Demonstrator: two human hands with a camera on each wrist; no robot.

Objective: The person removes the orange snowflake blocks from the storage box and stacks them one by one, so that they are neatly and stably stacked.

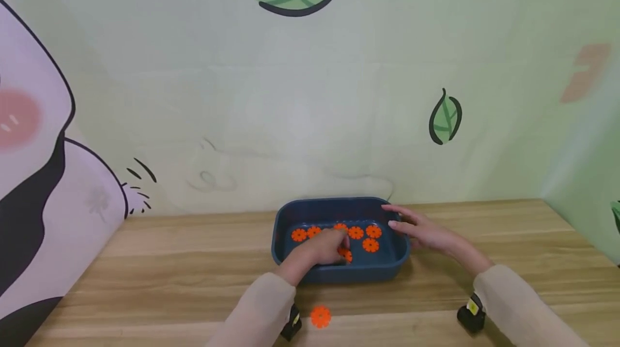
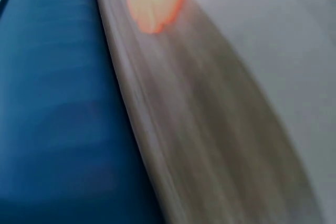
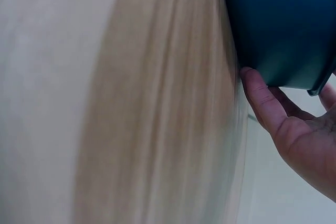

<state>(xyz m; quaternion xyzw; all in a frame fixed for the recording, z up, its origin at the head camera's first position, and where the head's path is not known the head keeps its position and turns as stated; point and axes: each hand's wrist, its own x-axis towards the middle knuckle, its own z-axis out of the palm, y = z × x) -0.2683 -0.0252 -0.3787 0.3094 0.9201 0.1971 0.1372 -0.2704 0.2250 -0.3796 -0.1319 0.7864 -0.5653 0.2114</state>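
My left hand [image 1: 329, 245] reaches over the near rim of a dark blue plastic tub [image 1: 358, 273]. Its fingers curl down inside and pinch an orange notched plastic disc [image 1: 346, 255], partly covered by the hand. Several more such discs lie flat on the tub's floor, among them one disc [image 1: 371, 245] toward the right. My right hand [image 1: 428, 233] holds the tub's right end, some fingers over the rim. In the right wrist view, a finger [image 3: 265, 100] rests low against the outer wall. The left wrist view shows the tub's outer side [image 2: 58, 93], with no hand visible.
One loose orange disc [image 1: 321, 317] lies on the wood-grain table [image 1: 194, 266] in front of the tub, beside the left sleeve. Close behind the tub stands a pale green wall sheet [image 1: 290, 94] printed with leaves. Small black wrist cameras [image 1: 471, 314] hang under both cuffs.
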